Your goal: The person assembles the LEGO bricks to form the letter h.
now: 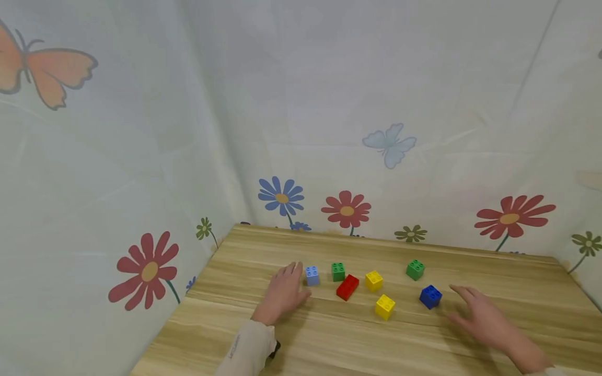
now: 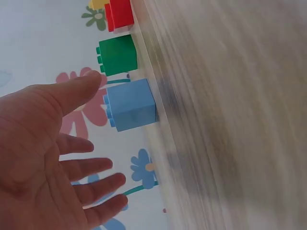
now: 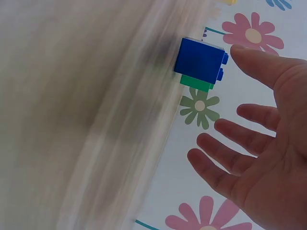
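Note:
My left hand [image 1: 284,293] is just left of a light blue toy brick [image 1: 312,275], fingers extended and holding nothing; the left wrist view shows a gap between thumb and brick. To the right of a dark blue brick [image 1: 430,296] hovers my right hand [image 1: 486,318], its fingers spread and the palm bare. A green brick [image 1: 338,271] and a longer red brick [image 1: 348,288] lie close together beside the light blue one. Two yellow bricks [image 1: 373,281] sit around the middle of the group. Behind the dark blue brick is another green brick [image 1: 415,269].
The bricks stand apart on a wood-grain table [image 1: 226,271]. A pale curtain [image 1: 310,104] printed with flowers and butterflies hangs behind the table and along its left side. A dark band [image 1: 275,350] shows at the left cuff.

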`<state>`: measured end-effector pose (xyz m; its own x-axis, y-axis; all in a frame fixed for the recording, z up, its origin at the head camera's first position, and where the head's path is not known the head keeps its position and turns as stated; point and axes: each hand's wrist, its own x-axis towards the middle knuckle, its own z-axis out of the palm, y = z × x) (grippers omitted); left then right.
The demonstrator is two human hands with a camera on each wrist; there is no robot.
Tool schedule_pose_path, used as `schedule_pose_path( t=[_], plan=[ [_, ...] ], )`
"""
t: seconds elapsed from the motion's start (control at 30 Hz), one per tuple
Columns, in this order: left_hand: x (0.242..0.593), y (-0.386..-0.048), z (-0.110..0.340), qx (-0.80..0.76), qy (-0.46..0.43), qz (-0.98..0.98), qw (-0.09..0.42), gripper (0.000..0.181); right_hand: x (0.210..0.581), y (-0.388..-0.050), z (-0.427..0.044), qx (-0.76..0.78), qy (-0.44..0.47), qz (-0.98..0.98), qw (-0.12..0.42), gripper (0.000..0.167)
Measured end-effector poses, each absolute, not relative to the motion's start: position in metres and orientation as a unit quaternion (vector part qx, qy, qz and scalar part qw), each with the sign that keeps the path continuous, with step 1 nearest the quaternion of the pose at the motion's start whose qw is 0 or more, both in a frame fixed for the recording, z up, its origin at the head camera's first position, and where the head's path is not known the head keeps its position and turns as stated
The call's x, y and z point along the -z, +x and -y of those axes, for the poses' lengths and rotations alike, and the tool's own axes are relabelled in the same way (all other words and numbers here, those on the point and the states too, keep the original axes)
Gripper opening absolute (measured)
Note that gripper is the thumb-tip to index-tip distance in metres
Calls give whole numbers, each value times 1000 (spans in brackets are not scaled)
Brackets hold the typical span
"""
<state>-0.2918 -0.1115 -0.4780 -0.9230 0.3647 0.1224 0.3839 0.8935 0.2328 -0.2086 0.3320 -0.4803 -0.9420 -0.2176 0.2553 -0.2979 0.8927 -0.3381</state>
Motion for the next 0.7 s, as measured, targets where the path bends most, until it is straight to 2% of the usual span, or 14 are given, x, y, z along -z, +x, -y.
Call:
schedule_pose_path(
  t=[0.17,0.4,0.7],
  plan=[
    [474,-306,108,147,-211,966,18,71,475,-216,-327,-196,148,963,111,63],
    [479,-322,103,169,-207,964,-10,68,473,-226,-321,-202,148,964,85,60],
    [480,-327,98,186,-194,963,-22,61,478,-237,-314,-214,145,964,57,60]
  ],
)
